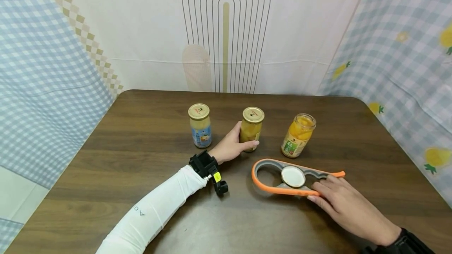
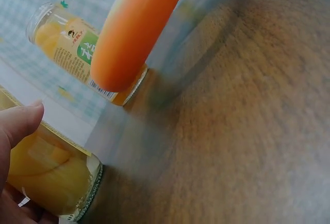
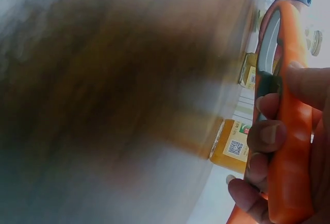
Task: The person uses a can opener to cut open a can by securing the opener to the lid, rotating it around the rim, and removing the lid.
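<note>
My left hand [image 1: 229, 146] grips a glass jar of yellow fruit [image 1: 250, 130], capped with a gold lid, at the middle of the table; its thumb lies across the jar's front. In my right hand [image 1: 347, 207] is an orange and grey jar opener [image 1: 259, 183], its handles held between thumb and curled fingers, as the right wrist view also shows. A round lid [image 1: 293, 176], white face up, sits between the opener's jaws. Behind the opener stands an uncapped jar of orange-yellow fruit [image 1: 294, 144].
Left of my left hand stands another gold-lidded jar [image 1: 200, 128] with a blue label. All three jars are in a row on the brown wooden table [image 1: 141, 128]. Patterned cloths [image 1: 148, 30] hang behind the table and on both sides.
</note>
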Available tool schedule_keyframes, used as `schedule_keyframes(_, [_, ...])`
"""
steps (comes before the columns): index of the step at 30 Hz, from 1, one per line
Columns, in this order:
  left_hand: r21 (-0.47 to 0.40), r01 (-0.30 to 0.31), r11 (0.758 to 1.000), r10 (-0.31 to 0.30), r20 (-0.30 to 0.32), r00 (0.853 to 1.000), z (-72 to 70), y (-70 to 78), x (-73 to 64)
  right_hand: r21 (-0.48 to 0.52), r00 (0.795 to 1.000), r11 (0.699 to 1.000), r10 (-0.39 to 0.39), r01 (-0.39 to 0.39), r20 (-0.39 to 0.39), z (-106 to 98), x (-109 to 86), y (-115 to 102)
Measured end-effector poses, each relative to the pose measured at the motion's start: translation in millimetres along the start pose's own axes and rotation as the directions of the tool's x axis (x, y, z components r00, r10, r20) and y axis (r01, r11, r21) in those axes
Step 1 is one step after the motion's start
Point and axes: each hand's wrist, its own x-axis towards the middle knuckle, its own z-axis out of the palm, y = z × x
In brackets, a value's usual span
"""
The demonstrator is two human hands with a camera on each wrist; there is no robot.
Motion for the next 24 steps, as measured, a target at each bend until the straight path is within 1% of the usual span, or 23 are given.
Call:
schedule_keyframes(5, [0.008, 0.005, 1.0, -0.005, 0.002, 1.0, 0.2, -0.1, 0.2, 0.012, 0.999, 1.0, 0.008, -0.009, 0.048, -0.5, -1.1, 2.5])
schedule_keyframes(8, [0.007, 0.007, 1.0, -0.007, 0.006, 1.0, 0.3, 0.3, -0.1, 0.025, 0.996, 0.999, 0.019, -0.021, 0.091, -1.1, -0.7, 4.0])
schedule_keyframes(11, [0.01, 0.008, 1.0, -0.008, 0.008, 1.0, 0.4, 0.6, -0.3, 0.04, 0.988, 0.998, 0.049, -0.055, 0.149, -1.4, -0.4, 5.2])
schedule_keyframes(15, [0.021, 0.012, 1.0, -0.012, 0.01, 1.0, 0.4, 0.3, -0.2, 0.063, 0.97, 0.992, 0.095, -0.112, 0.224, -2.4, 0.4, 6.0])
schedule_keyframes(17, [0.022, 0.013, 1.0, -0.014, 0.011, 1.0, 0.2, 0.2, 0.2, 0.078, 0.965, 0.989, 0.102, -0.124, 0.241, -3.5, 1.3, 6.1])
schedule_keyframes(24, [0.015, 0.01, 1.0, -0.01, 0.012, 1.0, 0.2, 0.1, 0.4, 0.103, 0.966, 0.989, 0.08, -0.108, 0.247, -2.4, 3.3, 8.2])
